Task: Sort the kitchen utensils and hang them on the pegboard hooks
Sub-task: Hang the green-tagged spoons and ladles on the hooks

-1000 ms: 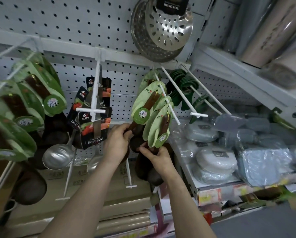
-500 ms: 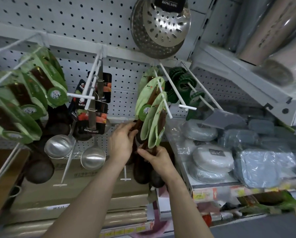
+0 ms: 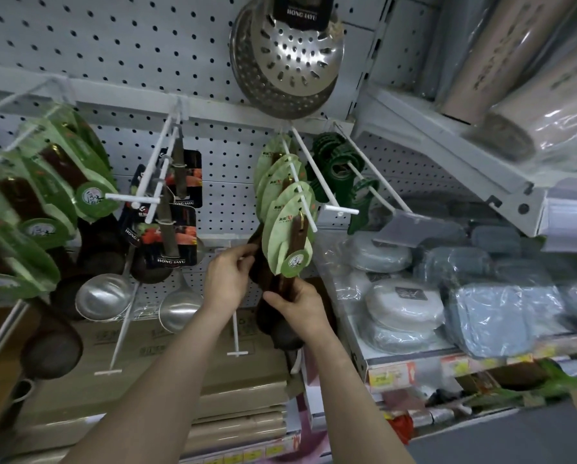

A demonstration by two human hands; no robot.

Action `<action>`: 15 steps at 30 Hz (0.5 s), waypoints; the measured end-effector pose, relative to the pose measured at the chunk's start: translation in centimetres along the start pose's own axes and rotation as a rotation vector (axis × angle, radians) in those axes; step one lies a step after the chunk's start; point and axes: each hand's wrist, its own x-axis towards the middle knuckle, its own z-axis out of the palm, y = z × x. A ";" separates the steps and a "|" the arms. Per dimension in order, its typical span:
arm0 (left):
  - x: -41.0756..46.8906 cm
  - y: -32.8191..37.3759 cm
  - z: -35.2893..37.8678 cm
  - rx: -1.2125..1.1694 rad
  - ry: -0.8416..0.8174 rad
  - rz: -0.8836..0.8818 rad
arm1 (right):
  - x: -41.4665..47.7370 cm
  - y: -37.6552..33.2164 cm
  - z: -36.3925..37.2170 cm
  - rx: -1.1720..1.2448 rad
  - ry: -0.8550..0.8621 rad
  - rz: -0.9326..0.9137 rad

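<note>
Dead centre, the wooden ladles point(image 3: 296, 234) in green leaf cards hang bunched on a white hook point(image 3: 309, 214). The left hand point(image 3: 227, 279) curls its fingers round one dark handle; the right hand point(image 3: 297, 304) grips the handles just below. Steel ladles point(image 3: 103, 296) dangle lower left.

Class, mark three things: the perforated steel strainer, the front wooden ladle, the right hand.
perforated steel strainer point(image 3: 300, 61): head view, holed bowl.
front wooden ladle point(image 3: 297, 231): head view, brown handle.
right hand point(image 3: 297, 304): head view, back of hand.
</note>
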 end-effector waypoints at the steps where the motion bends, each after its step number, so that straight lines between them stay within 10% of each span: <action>1: -0.1 0.2 -0.2 -0.022 0.005 0.003 | -0.1 -0.2 -0.1 -0.020 -0.002 -0.008; 15: -3.7 5.7 -2.6 -0.089 0.085 -0.014 | -1.5 -7.1 -5.9 -0.345 0.055 -0.179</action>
